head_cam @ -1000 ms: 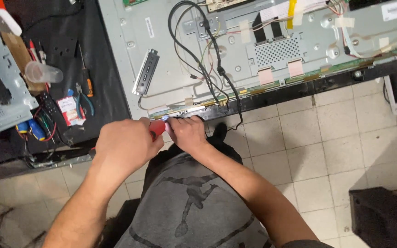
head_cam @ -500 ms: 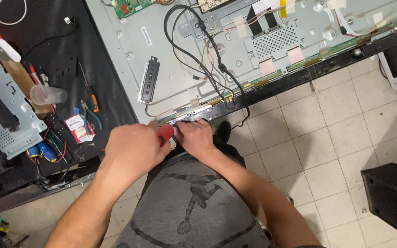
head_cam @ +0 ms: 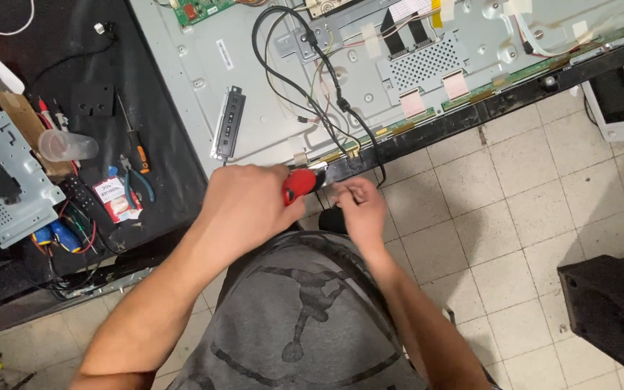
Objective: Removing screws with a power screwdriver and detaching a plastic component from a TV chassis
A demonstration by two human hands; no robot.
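We close our left hand (head_cam: 243, 206) around a red-handled tool (head_cam: 299, 184), its tip at the near edge of the opened flat-panel chassis (head_cam: 269, 101) — a hard, light handle, easy to clench at its thick middle. Our right hand (head_cam: 359, 206) pinches something small just beside it; we cannot tell what. The metal back looks stiff, but the ribbon cables (head_cam: 413, 105) and black cords (head_cam: 312, 79) seem delicate. The dark desk (head_cam: 175, 166) carries pliers (head_cam: 139, 177) and a plastic cup (head_cam: 66, 146); pale floor tiles (head_cam: 529, 217) lie below.
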